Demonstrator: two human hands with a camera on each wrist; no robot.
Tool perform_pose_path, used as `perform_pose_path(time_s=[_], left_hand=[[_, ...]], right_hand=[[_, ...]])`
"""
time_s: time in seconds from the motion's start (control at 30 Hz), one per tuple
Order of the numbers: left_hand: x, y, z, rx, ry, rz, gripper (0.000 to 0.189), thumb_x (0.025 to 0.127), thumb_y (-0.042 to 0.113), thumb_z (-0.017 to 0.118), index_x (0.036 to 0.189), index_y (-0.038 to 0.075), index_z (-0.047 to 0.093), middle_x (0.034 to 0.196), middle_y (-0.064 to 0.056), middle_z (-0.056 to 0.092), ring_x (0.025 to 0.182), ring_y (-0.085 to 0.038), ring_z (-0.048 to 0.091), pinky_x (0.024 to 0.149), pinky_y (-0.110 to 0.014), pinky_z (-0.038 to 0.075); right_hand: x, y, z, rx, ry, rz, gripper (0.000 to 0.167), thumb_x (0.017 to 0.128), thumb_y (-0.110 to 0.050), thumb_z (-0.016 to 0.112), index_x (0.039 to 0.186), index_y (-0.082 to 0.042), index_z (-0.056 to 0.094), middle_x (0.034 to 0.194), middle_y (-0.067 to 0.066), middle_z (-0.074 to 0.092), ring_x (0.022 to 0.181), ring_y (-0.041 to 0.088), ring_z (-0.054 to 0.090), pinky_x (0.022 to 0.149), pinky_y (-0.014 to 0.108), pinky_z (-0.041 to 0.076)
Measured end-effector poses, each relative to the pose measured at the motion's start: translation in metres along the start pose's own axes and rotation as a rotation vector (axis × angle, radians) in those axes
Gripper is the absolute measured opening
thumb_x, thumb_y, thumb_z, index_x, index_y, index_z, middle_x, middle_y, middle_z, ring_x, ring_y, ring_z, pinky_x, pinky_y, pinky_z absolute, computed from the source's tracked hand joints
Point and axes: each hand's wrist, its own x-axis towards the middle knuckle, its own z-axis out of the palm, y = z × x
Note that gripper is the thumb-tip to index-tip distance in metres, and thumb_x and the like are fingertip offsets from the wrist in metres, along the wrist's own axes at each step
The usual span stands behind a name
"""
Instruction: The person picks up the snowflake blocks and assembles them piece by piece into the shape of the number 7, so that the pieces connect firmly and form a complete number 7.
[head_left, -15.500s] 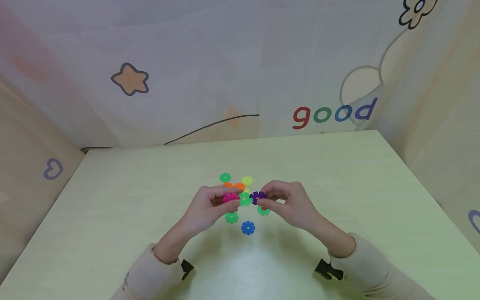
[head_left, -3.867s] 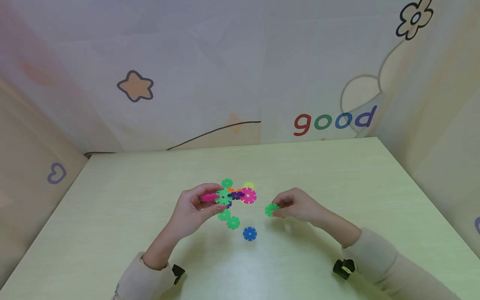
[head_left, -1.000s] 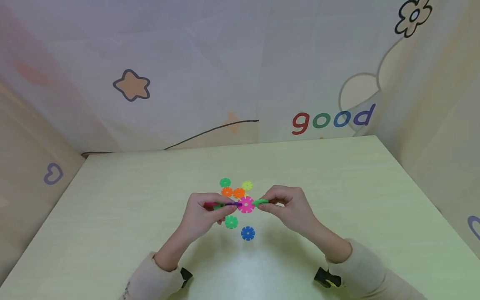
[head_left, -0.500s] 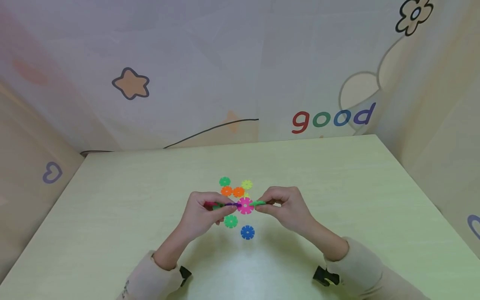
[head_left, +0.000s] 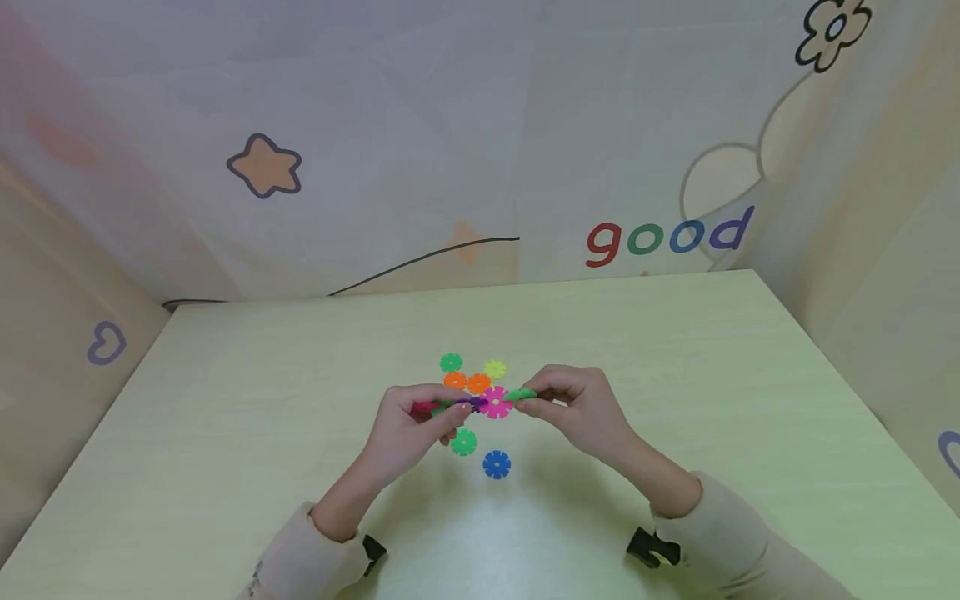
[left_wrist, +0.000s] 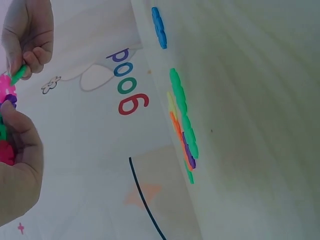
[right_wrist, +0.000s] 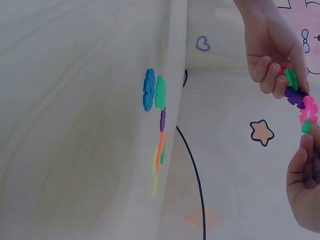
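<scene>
Above the table, my left hand (head_left: 405, 427) pinches a chain of notched snowflake discs. From left to right it runs through a red disc (right_wrist: 282, 71), a green disc (right_wrist: 291, 79), a purple disc (head_left: 476, 403) and a pink disc (head_left: 496, 402). The fingers partly cover the red and green ones. Between thumb and fingers of my right hand (head_left: 588, 408) is another green snowflake disc (head_left: 521, 394), held edge-on. Its left edge meets the right rim of the pink disc; how deep the notches sit together cannot be told.
Loose discs lie on the table (head_left: 300, 350) under and beyond the hands: green (head_left: 451, 362), yellow (head_left: 495, 368), two orange (head_left: 454, 380), a nearer green (head_left: 464, 442) and blue (head_left: 497, 464). A purple disc (left_wrist: 188, 150) shows in the wrist views. Printed cloth (head_left: 390, 167) hangs behind.
Earlier the chain ended in purple; a pink disc now extends it. The right hand has brought a green disc from the right to the pink one. Over the last half second both rise slightly.
</scene>
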Motion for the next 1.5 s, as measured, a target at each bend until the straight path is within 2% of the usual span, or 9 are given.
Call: perform_pose_path(time_s=[0.13, 0.27, 0.43, 0.77, 0.93, 1.13, 1.37, 1.5], left_hand=[[0.0, 0.001, -0.001, -0.003, -0.017, -0.02, 0.019, 0.089, 0.005, 0.057, 0.103, -0.005, 0.064, 0.076, -0.015, 0.063, 0.062, -0.028, 0.061, 0.061, -0.028, 0.053], [0.001, 0.002, -0.004, -0.03, -0.055, -0.019, 0.032, 0.098, 0.018, 0.042, 0.114, -0.003, 0.059, 0.081, -0.019, 0.063, 0.065, -0.024, 0.062, 0.063, -0.031, 0.053], [0.001, 0.004, -0.007, -0.044, -0.101, -0.011, 0.046, 0.101, 0.028, 0.027, 0.12, -0.002, 0.055, 0.084, -0.019, 0.064, 0.068, -0.021, 0.064, 0.065, -0.033, 0.053], [0.002, 0.007, -0.009, -0.028, -0.13, -0.028, 0.05, 0.101, 0.032, 0.024, 0.124, -0.003, 0.052, 0.084, -0.018, 0.065, 0.07, -0.021, 0.064, 0.067, -0.033, 0.053], [0.002, 0.007, -0.013, -0.046, -0.22, -0.056, 0.057, 0.101, 0.037, 0.02, 0.128, -0.006, 0.047, 0.085, -0.02, 0.065, 0.071, -0.021, 0.064, 0.063, -0.029, 0.052], [-0.001, 0.005, -0.014, -0.105, -0.315, -0.108, 0.061, 0.101, 0.038, 0.018, 0.129, -0.01, 0.043, 0.083, -0.026, 0.063, 0.057, -0.015, 0.054, 0.053, -0.02, 0.043], [-0.002, 0.005, -0.013, -0.09, -0.394, -0.22, 0.064, 0.1, 0.043, 0.017, 0.131, -0.009, 0.041, 0.079, -0.016, 0.064, 0.052, -0.012, 0.044, 0.05, -0.019, 0.037], [-0.001, 0.005, -0.012, -0.102, -0.425, -0.233, 0.062, 0.101, 0.039, 0.018, 0.127, -0.01, 0.045, 0.078, -0.017, 0.064, 0.052, -0.012, 0.044, 0.05, -0.02, 0.037]], right_hand=[[0.001, 0.001, -0.002, 0.017, -0.007, 0.05, 0.006, 0.077, 0.0, 0.07, 0.083, -0.001, 0.07, 0.076, 0.004, 0.065, 0.067, 0.015, 0.058, 0.062, 0.026, 0.051], [0.001, 0.001, -0.003, 0.039, -0.017, 0.111, 0.007, 0.078, 0.0, 0.068, 0.086, 0.001, 0.069, 0.078, 0.007, 0.066, 0.067, 0.017, 0.06, 0.062, 0.026, 0.052], [0.002, 0.002, -0.003, 0.055, -0.017, 0.175, 0.01, 0.08, -0.001, 0.067, 0.09, 0.002, 0.068, 0.078, 0.009, 0.066, 0.067, 0.021, 0.062, 0.064, 0.027, 0.052], [0.003, 0.002, -0.003, 0.073, -0.017, 0.191, 0.012, 0.08, 0.001, 0.067, 0.091, 0.003, 0.067, 0.079, 0.01, 0.066, 0.067, 0.018, 0.062, 0.064, 0.027, 0.053], [0.004, 0.002, -0.004, 0.074, -0.003, 0.202, 0.016, 0.079, 0.0, 0.068, 0.095, 0.002, 0.065, 0.079, 0.01, 0.065, 0.067, 0.018, 0.062, 0.064, 0.027, 0.053], [0.006, 0.005, -0.005, 0.09, 0.025, 0.203, 0.021, 0.079, 0.002, 0.067, 0.099, 0.0, 0.059, 0.076, 0.011, 0.064, 0.067, 0.024, 0.063, 0.063, 0.027, 0.052], [0.011, 0.006, -0.004, 0.112, 0.029, 0.207, 0.021, 0.079, -0.002, 0.068, 0.099, -0.001, 0.061, 0.077, 0.011, 0.064, 0.069, 0.031, 0.063, 0.063, 0.028, 0.053], [0.016, 0.006, -0.004, 0.117, 0.016, 0.21, 0.021, 0.08, -0.003, 0.068, 0.101, 0.001, 0.062, 0.079, 0.011, 0.064, 0.069, 0.03, 0.063, 0.065, 0.028, 0.053]])
